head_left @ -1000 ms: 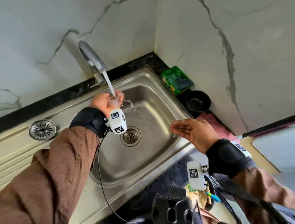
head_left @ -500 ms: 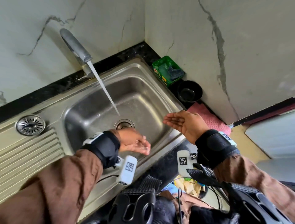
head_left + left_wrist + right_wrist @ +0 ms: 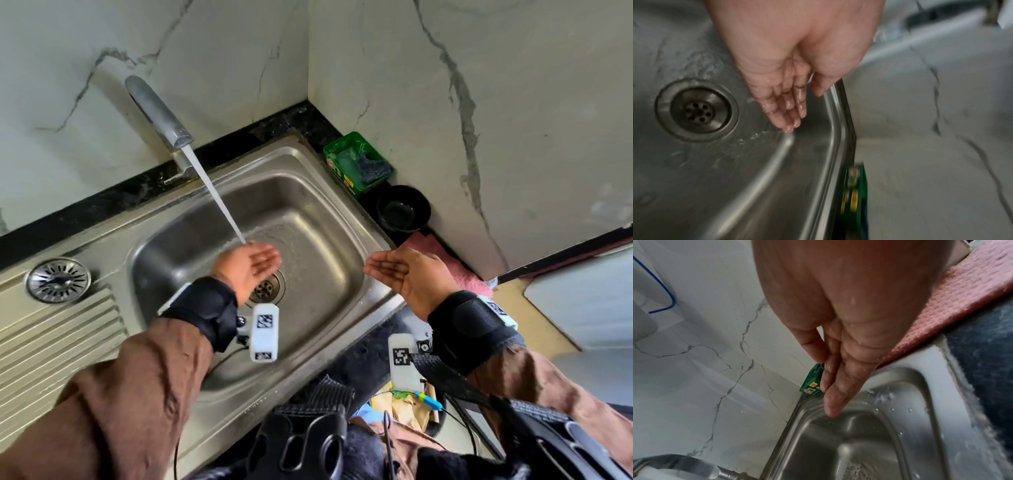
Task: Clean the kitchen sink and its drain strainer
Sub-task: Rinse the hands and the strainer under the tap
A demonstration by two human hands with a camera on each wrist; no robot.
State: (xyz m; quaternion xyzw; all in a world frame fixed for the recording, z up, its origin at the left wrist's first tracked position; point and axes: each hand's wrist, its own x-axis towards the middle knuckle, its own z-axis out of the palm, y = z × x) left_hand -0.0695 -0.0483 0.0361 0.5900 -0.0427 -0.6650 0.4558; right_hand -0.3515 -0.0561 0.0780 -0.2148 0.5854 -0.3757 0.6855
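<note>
A steel sink (image 3: 325, 219) fills the middle of the head view, its open drain (image 3: 269, 286) partly behind my left hand. The round strainer (image 3: 58, 280) lies on the ribbed drainboard at far left. Water runs from the tap (image 3: 156, 111) onto my left hand (image 3: 255, 263), which is palm up, fingers straight and wet, over the basin. The left wrist view shows those wet fingers (image 3: 786, 105) beside the drain (image 3: 696, 110). My right hand (image 3: 400, 270) hovers open over the sink's right rim, holding nothing; its fingers (image 3: 835, 386) are straight and wet.
A green soap box (image 3: 356, 164) with a scrubber sits in the back right corner, a black bowl (image 3: 403, 208) in front of it, then a pink cloth (image 3: 452, 270). Marble walls close the back and right. Black counter edges the sink.
My left hand left the stream, dipped toward the front of the basin, and is back under the water palm up. The right hand stayed about where it was.
</note>
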